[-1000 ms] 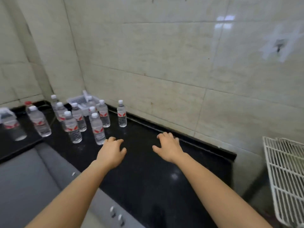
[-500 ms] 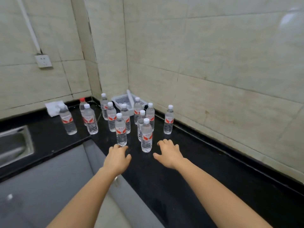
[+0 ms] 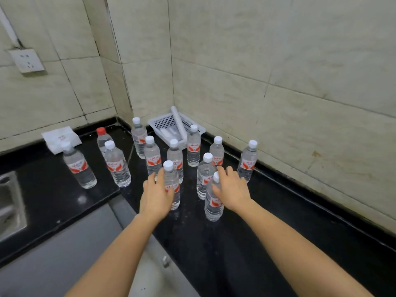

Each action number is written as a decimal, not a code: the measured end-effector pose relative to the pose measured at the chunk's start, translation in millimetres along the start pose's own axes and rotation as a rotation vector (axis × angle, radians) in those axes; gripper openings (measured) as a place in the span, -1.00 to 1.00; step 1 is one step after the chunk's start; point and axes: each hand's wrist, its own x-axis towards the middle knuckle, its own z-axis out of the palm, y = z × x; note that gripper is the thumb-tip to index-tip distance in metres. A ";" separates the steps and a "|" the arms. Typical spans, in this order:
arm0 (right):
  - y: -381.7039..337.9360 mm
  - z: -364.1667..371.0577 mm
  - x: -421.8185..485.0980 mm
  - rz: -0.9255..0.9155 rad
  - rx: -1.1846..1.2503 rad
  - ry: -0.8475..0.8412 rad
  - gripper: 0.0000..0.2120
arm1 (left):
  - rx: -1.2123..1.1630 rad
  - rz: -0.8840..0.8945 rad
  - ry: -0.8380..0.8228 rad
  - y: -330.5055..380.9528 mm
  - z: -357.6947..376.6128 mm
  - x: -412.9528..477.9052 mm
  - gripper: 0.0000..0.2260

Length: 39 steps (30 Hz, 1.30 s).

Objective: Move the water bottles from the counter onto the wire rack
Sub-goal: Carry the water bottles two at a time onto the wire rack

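Here, reaches forward with both bare arms over a glossy black stone tabletop (image 3: 267,232) set into a corner of beige tiled walls (image 3: 278,61). Finds 12 clear plastic water bottles (image 3: 152,159) upright on that tabletop, clustered toward the corner: 11 with white caps and red-and-white labels, plus 1 red-capped bottle (image 3: 102,139) at the back left. Lays the left grip (image 3: 155,196) along the left side of a front white-capped bottle (image 3: 172,176), fingers straight and loosely spread past it, thumb in front of its label; wide, curled round nothing, contact hard to judge. Sets the right grip (image 3: 233,189) at the nearest bottle of all (image 3: 212,211), thumb across its shoulder just under the cap, fingers stretched out to the right of the neck; likewise wide, with that bottle standing on the tabletop between thumb and fingers. Shows 2 bottles apart from the cluster on the left, near a folded white paper packet (image 3: 62,137) lying against the wall. Shows a white perforated plastic basket (image 3: 162,122) tucked into the corner just behind the cluster, with a white tube (image 3: 179,125) leaning across it. Catches a white wall socket (image 3: 26,61) high on the left wall and the rim of a steel sink (image 3: 10,206) at the left edge.
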 end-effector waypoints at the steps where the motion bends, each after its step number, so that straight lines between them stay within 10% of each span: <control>1: 0.0 1.9 6.0 -0.001 0.005 -0.016 -0.47 | 0.003 0.014 0.005 -1.3 1.3 10.4 -0.42; 21: -20.4 20.6 -10.3 0.189 0.219 0.075 -0.75 | -0.012 0.226 -0.031 -27.5 2.8 71.7 -0.80; 39: 60.8 -81.6 -241.7 0.660 0.557 0.222 -0.78 | -0.229 0.683 -0.377 102.2 11.3 -116.3 -0.91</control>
